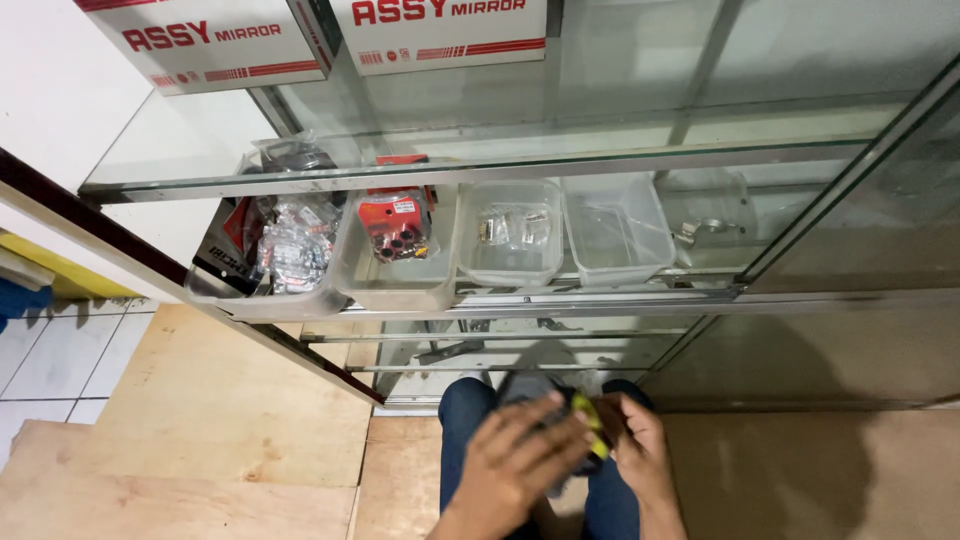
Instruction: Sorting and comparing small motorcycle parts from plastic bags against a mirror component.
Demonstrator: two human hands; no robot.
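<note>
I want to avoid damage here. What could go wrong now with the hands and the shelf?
Both hands, left hand and right hand, grip a blurred dark and yellow object over the knees; it might slip to the wooden floor. Rising carelessly could bump the glass shelf above the clear plastic bins.

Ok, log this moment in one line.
left hand: on dark bundle | right hand: on yellow-green item | ahead: glass cabinet

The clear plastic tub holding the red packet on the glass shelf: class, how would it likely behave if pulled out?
The clear tub looks thin-walled, so probably light and slightly flexible. On the glass shelf it may slide easily. The red packet stands loose inside, so it could shift.
</note>
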